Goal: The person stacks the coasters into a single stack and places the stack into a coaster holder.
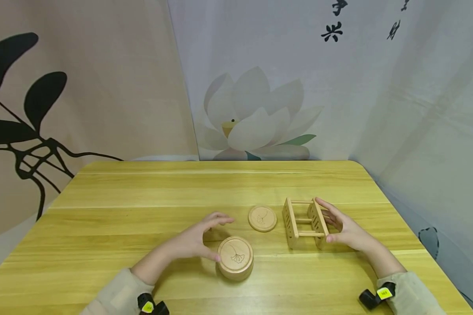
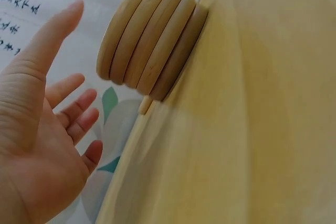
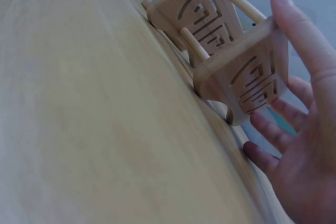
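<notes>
Round wooden coasters stand in a stack (image 1: 236, 258), the top one engraved with a ginkgo leaf; several layers show in the left wrist view. Beside the stack is my left hand (image 1: 195, 238), thumb and fingers spread apart, holding nothing. In the left wrist view a gap shows between that thumb and the coasters (image 2: 152, 40). A wooden coaster holder (image 1: 305, 221), two slotted side panels joined by rods, stands on the table to the right. My right hand (image 1: 348, 229) is at its right panel (image 3: 252, 77), fingers extended along the outer face, fingertips at or touching it.
A single engraved coaster (image 1: 262, 218) lies flat between the stack and the holder. All of it is on a wooden table (image 1: 142, 183) with rounded far corners. Behind the far edge hangs a printed cloth (image 1: 256, 87) with a lotus.
</notes>
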`<act>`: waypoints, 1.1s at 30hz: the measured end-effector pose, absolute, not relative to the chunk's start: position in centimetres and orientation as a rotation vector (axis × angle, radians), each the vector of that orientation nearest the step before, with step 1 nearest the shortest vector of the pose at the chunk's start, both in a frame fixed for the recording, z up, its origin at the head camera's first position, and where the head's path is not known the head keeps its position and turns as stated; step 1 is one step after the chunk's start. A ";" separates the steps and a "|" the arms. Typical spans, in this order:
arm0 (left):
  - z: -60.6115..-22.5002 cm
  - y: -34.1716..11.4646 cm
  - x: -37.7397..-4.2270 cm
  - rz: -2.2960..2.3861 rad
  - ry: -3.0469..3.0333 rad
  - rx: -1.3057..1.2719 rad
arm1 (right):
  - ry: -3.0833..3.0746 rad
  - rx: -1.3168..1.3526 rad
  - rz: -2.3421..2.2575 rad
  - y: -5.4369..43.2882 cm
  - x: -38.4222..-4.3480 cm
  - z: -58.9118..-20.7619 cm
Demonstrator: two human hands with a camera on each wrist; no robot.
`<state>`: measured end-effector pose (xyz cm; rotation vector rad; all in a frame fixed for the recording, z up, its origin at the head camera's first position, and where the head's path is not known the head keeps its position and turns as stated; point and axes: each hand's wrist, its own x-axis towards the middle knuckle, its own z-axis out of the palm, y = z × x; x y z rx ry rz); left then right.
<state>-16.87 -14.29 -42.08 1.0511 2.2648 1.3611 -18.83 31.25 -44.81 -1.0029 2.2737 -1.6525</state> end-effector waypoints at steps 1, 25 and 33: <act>-42.1 -14.4 -17.0 1.363 2.275 1.049 | 2.275 -1.004 -1.653 31.2 -18.8 -44.8; -43.5 -13.0 -22.4 1.339 2.358 0.989 | 2.298 -0.997 -1.639 31.2 -18.8 -45.0; -43.5 -11.4 -23.9 1.302 2.361 0.996 | 2.292 -0.984 -1.639 31.3 -18.8 -45.0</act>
